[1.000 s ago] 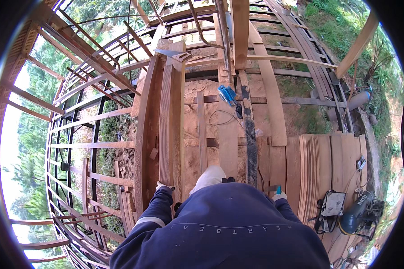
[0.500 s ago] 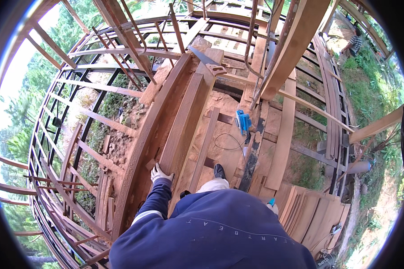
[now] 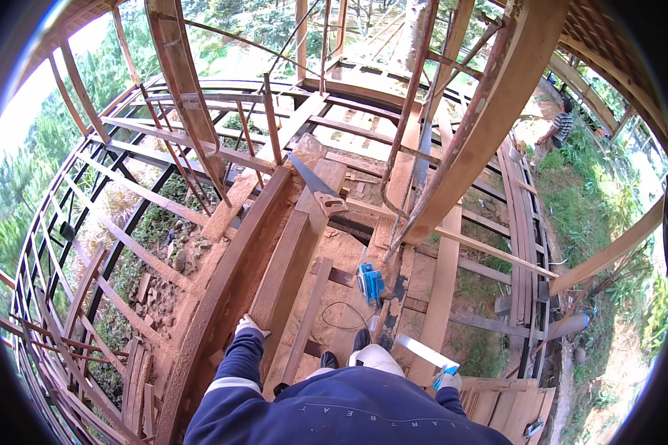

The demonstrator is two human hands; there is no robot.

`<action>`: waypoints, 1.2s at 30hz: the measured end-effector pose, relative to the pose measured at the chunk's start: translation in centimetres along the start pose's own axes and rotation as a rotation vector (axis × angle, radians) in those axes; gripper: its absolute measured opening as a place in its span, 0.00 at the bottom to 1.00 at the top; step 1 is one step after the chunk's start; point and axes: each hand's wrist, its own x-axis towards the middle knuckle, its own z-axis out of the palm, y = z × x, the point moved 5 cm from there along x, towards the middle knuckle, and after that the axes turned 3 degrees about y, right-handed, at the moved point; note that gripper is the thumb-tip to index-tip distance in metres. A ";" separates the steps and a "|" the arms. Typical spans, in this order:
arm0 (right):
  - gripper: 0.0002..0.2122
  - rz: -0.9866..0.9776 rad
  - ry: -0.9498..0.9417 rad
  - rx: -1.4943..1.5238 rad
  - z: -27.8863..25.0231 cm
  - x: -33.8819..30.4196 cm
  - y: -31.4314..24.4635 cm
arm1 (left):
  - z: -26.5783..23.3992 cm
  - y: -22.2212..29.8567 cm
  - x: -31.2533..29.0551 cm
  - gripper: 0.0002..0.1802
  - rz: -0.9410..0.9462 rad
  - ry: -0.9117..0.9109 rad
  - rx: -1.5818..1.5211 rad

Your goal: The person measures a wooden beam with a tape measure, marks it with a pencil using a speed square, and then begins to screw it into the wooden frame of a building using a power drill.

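My gloved left hand (image 3: 252, 324) is closed over the near end of a long grooved plank (image 3: 280, 263), which lies along a thick timber beam (image 3: 304, 245). At the lower right, my gloved right hand (image 3: 448, 381) is closed round the blue handle of a flat-bladed tool (image 3: 427, 354). Its pale blade points away to the left; whether it is a saw or a square I cannot tell. Farther up the beam lies a handsaw (image 3: 315, 182) with a wooden handle, beyond the plank's far end.
A blue corded power tool (image 3: 370, 283) sits on the boards ahead of my feet. An upright post (image 3: 482, 126) slants across the upper right. Open joists (image 3: 148, 263) spread to the left over rubble. Stacked boards (image 3: 508, 408) lie at lower right. Another person (image 3: 560, 127) is far right.
The flat-bladed tool in my right hand has come into sight, its blade swung out to the left. My left hand remains at the plank's end. The view has tilted up.
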 end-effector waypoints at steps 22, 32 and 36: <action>0.09 -0.022 -0.035 -0.716 41.1 16.9 -5.5 | -2.7 2.7 0.9 0.48 -0.240 0.168 -0.280; 0.08 0.294 -0.449 -0.558 59.1 18.8 2.1 | -8.1 20.0 17.3 0.25 -0.142 0.414 -0.285; 0.06 0.266 -0.470 -0.723 61.2 21.4 5.4 | -7.8 23.0 20.1 0.23 -0.099 0.667 -0.287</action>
